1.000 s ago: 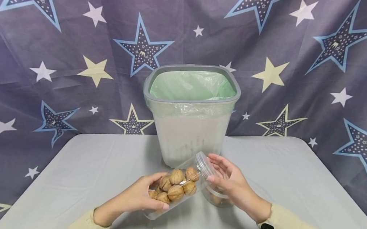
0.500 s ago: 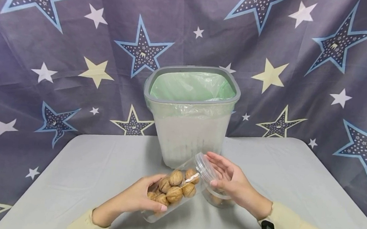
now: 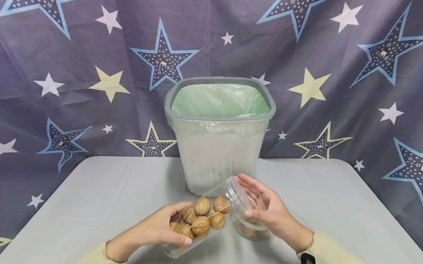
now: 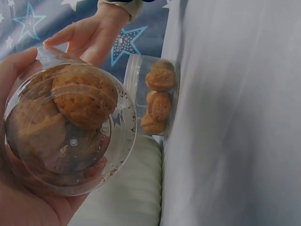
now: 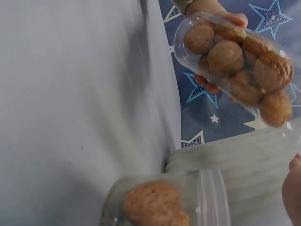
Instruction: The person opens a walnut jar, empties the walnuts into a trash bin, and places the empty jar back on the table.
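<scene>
A clear plastic jar (image 3: 210,231) with several walnuts (image 3: 202,206) lies tilted in my left hand (image 3: 161,227), its ridged top end up and to the right. My left thumb is on the near side, the fingers round the far side. My right hand (image 3: 273,217) is cupped loosely at the jar's top end, fingers extended behind it and thumb in front. Below that hand a second, shorter-looking clear jar (image 3: 251,232) stands upright on the table; the left wrist view shows a few walnuts (image 4: 159,106) inside it. Small brown bits cling inside the held jar's base (image 4: 120,160).
A white bin (image 3: 219,153) with a grey rim and a green liner (image 3: 218,99) stands right behind the jars. The grey-covered table (image 3: 115,190) ends against a purple star-patterned curtain (image 3: 97,59).
My right thumb has shifted slightly right and down, a little away from the jar's top end. The held jar has moved only slightly, and the walnuts lie almost as before.
</scene>
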`<state>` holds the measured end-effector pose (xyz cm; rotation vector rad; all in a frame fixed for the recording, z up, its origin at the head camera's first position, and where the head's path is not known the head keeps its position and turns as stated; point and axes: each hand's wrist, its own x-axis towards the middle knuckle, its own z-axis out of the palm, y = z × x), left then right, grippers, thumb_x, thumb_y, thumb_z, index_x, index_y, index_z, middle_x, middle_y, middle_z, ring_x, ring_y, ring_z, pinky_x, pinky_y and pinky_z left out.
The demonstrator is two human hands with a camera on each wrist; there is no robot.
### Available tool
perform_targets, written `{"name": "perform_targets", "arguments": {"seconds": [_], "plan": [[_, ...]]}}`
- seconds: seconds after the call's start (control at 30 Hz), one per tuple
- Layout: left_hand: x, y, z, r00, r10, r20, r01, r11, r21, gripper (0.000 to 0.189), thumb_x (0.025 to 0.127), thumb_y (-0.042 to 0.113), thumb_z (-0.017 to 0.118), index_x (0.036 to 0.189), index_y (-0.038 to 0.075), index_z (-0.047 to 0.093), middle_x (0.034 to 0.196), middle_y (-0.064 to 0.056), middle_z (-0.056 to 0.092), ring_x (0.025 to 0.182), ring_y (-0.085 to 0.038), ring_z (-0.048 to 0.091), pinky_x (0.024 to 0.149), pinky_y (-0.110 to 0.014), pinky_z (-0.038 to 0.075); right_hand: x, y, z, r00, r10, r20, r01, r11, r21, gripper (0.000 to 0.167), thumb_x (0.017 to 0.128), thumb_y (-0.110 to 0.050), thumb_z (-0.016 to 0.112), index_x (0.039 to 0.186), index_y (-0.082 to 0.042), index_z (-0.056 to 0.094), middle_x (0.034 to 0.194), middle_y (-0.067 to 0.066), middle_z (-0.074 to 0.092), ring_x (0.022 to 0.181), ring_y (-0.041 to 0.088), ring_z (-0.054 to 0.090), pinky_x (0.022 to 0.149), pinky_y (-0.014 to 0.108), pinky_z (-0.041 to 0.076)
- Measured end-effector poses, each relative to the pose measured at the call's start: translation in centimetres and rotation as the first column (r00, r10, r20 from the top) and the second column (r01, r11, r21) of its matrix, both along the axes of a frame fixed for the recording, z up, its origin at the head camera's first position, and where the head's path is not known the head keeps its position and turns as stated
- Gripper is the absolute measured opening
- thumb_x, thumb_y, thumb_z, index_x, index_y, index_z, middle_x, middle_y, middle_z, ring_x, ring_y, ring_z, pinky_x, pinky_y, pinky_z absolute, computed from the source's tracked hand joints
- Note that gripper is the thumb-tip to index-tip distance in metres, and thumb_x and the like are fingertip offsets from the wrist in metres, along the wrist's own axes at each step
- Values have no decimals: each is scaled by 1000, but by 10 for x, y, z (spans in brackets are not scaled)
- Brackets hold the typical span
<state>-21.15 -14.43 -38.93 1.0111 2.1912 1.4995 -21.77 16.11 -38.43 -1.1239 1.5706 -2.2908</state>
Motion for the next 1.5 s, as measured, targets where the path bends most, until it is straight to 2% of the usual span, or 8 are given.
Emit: {"name": "perform_targets", "arguments": {"seconds": [0.13, 0.23, 0.37, 0.5, 0.87, 1.27, 1.4, 1.5], "plan": [[0, 1, 0, 999, 44, -25, -45, 999, -19, 66, 72, 14, 78, 130, 0, 49, 110, -9, 63, 99, -12, 59, 89, -24, 47, 7, -4, 4, 998, -62, 30, 62, 998, 14, 80, 84, -6, 67, 143, 14, 16, 150, 18, 31, 134, 11, 36, 109, 19, 25], [1, 1, 0, 996, 80, -50, -82, 996, -44, 67, 72, 16, 79, 131, 1, 50, 110, -9, 63, 98, -12, 59, 88, -24, 47, 16, -10, 11, 981, -171, 93, 166, 984, 58, 77, 85, -7, 65, 142, 14, 19, 149, 26, 26, 132, 9, 39, 107, 19, 28], [1, 2, 1, 990, 124, -69, -129, 989, -77, 69, 71, 20, 80, 131, 4, 51, 109, -5, 64, 96, -12, 59, 85, -24, 48, 27, -17, 21, 925, -327, 195, 301, 942, 152, 75, 84, -12, 66, 142, 12, 24, 148, 31, 23, 135, 22, 35, 104, 20, 31], [2, 3, -1, 984, 158, -83, -166, 981, -100, 71, 69, 23, 81, 131, 7, 51, 107, 0, 64, 93, -11, 60, 83, -24, 48, 33, -22, 24, 873, -406, 272, 353, 908, 225, 73, 83, -13, 67, 141, 10, 28, 148, 27, 27, 137, 36, 27, 102, 18, 34], [3, 6, -1, 967, 173, -185, -200, 970, -137, 74, 67, 27, 83, 131, 8, 52, 108, 3, 65, 96, -12, 61, 86, -28, 49, 38, -27, 28, 816, -458, 353, 388, 886, 254, 69, 83, -12, 67, 139, 8, 33, 144, 23, 36, 134, 33, 33, 97, 14, 38], [2, 8, -1, 957, 204, -206, -234, 963, -135, 74, 65, 28, 84, 130, 8, 53, 108, 2, 65, 95, -13, 61, 85, -29, 49, 39, -31, 28, 770, -482, 419, 412, 876, 251, 63, 84, -12, 66, 136, 8, 36, 134, 22, 44, 115, 19, 50, 88, 23, 47], [2, 8, -2, 961, 199, -193, -227, 965, -133, 74, 66, 27, 84, 130, 8, 53, 108, 2, 65, 95, -13, 61, 86, -29, 49, 39, -31, 26, 767, -479, 427, 411, 878, 245, 64, 85, -13, 66, 137, 8, 36, 134, 22, 44, 113, 18, 51, 88, 24, 47], [2, 8, -2, 963, 193, -187, -219, 967, -130, 73, 66, 27, 83, 130, 8, 53, 108, 1, 65, 95, -12, 61, 86, -29, 49, 37, -30, 21, 782, -472, 406, 413, 882, 229, 70, 83, -18, 69, 138, 9, 34, 135, 24, 43, 115, 19, 51, 89, 24, 47]]}}
